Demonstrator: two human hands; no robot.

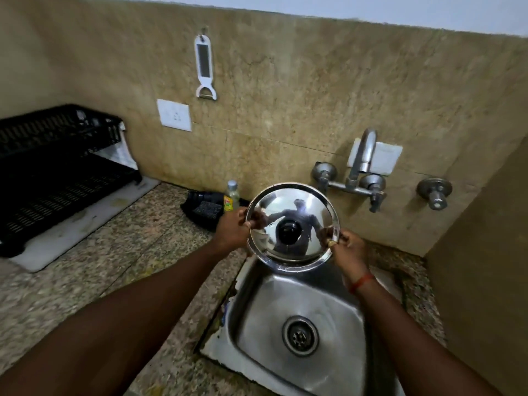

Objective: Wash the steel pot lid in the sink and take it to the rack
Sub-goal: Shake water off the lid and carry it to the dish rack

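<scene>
Both hands, left hand and right hand, are clamped on opposite rim edges of the steel pot lid, held tilted, knobbed face toward the camera, above the sink at frame centre.

We stood before a wall of mottled tan stone slabs, with a strip of pale painted wall above it. A white peeler hung from a hook, and just below it to the left sat a white switch plate. A steel tap with two valves came out of the wall, a further valve to its right. The surface was speckled granite. The light was dim and warm.
</scene>
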